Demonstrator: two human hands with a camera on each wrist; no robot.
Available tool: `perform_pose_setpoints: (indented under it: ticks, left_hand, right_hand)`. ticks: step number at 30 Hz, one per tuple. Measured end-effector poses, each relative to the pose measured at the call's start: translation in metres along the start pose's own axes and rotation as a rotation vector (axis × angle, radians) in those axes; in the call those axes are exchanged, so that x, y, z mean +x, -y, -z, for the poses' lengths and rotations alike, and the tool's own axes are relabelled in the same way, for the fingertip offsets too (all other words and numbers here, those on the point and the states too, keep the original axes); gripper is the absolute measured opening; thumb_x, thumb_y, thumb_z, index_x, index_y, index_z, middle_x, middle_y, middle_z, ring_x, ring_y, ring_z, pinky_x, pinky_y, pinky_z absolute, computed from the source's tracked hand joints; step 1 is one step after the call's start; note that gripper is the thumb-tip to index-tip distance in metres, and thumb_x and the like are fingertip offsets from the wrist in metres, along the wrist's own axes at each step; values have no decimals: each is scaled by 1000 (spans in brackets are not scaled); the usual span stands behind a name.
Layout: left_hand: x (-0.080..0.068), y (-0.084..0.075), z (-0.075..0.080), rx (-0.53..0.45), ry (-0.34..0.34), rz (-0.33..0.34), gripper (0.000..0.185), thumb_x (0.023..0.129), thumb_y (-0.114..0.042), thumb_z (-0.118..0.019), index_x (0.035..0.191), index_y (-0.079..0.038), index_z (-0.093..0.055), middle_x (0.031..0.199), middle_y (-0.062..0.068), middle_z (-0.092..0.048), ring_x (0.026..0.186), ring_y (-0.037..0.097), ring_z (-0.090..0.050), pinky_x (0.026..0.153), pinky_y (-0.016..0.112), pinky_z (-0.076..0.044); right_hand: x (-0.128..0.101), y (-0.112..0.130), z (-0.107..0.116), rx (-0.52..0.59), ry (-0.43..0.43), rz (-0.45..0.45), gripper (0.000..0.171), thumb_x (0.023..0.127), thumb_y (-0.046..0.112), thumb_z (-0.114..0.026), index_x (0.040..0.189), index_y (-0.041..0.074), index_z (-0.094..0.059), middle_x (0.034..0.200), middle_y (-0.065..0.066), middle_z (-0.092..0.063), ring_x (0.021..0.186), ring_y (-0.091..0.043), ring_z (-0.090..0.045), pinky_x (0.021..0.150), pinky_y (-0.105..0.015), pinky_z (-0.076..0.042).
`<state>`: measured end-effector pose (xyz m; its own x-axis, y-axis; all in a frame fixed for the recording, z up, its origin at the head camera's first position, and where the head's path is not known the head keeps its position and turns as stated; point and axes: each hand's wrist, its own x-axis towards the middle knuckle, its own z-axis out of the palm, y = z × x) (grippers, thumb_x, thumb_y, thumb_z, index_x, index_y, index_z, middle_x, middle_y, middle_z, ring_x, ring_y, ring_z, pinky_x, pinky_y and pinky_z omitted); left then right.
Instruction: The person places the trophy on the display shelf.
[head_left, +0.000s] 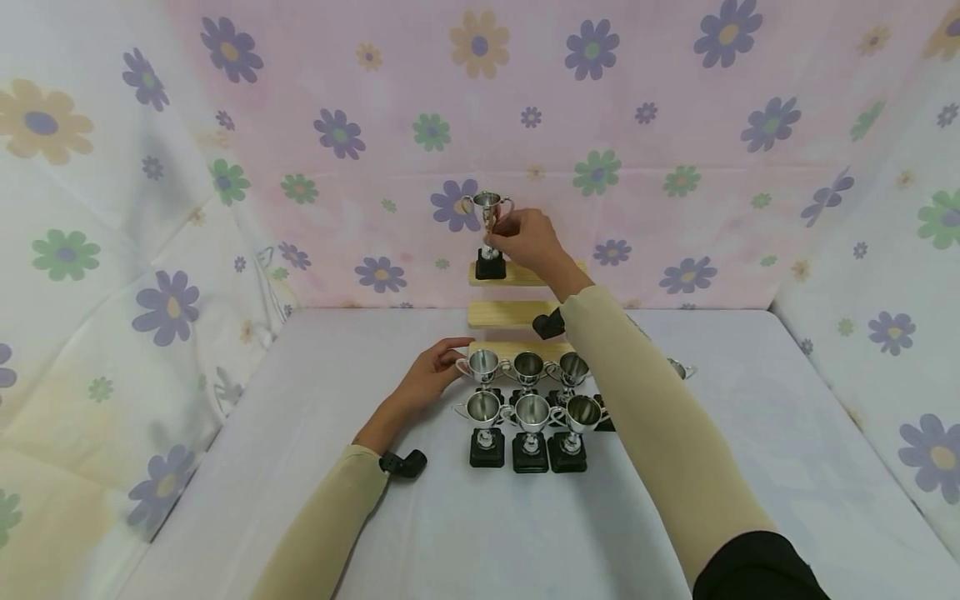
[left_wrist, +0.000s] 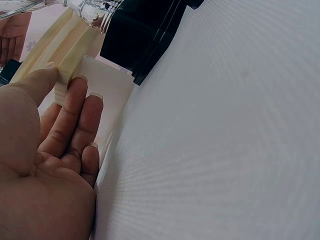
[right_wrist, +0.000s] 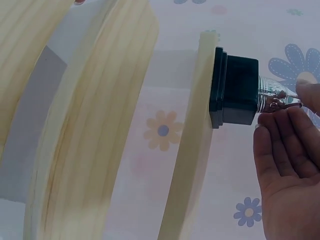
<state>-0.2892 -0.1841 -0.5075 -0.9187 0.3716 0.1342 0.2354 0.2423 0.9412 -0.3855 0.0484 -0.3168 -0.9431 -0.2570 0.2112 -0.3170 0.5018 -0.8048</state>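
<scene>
One cup point(head_left: 488, 218) stands on top shelf point(head_left: 517, 275), far middle, near shelf's left end. Right hand point(head_left: 527, 237) pinches cup's stem; fingers curled round it. Black base point(right_wrist: 235, 92) sits close to shelf edge: small bump could tip cup off. Left hand point(head_left: 431, 375) lies flat and loose on table point(head_left: 225, 467), holds nothing, fingertips at bottom shelf point(left_wrist: 67, 47), near six cups point(head_left: 528, 398). Right sleeve point(head_left: 645, 417) passes just over those cups; low arm might knock them down.

The right hand point(right_wrist: 287, 175) pinches a silver trophy point(right_wrist: 274, 95), its black base point(right_wrist: 235, 90) on the wooden shelf point(right_wrist: 192, 150).
</scene>
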Motion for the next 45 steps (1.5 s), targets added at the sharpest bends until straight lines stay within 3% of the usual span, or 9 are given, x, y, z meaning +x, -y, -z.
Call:
perform_pose_setpoints:
  ticks: [9,19,36,45]
  left_hand:
    - [-1,-3,0,35,-6,6,48,108,-12,-64,154,-9,-53,115,13,-75,107,13,-69,91,27,-46]
    - [0,-1,0,56,-2,5,47,108,-12,-64,154,-9,-53,115,12,-75,106,14,-68,90,27,-46]
    - [-1,-3,0,46,-2,-5,47,107,-12,-65,153,-8,-54,113,12,-76,107,14,-68,93,27,-46]
    - [-1,-3,0,38,-5,-4,48,108,-11,-64,154,-8,-53,113,12,-76,102,13,-67,89,27,-45]
  right_hand:
    - [-4,-3,9,-1,51,38,35,103,27,-72,127,2,-71,125,-14,-71,116,-28,-66,103,-44,-51]
    - [-14,-9,27,-45,131,23,46,103,29,-71,139,1,-63,134,-14,-66,124,-29,-62,107,-46,-48]
    - [-39,-13,58,-96,164,67,48,104,25,-71,142,-1,-58,134,-17,-64,125,-31,-62,109,-47,-47]
    - [-58,-14,76,-39,155,75,45,105,22,-68,143,-1,-57,137,-16,-63,128,-32,-60,109,-49,-46]
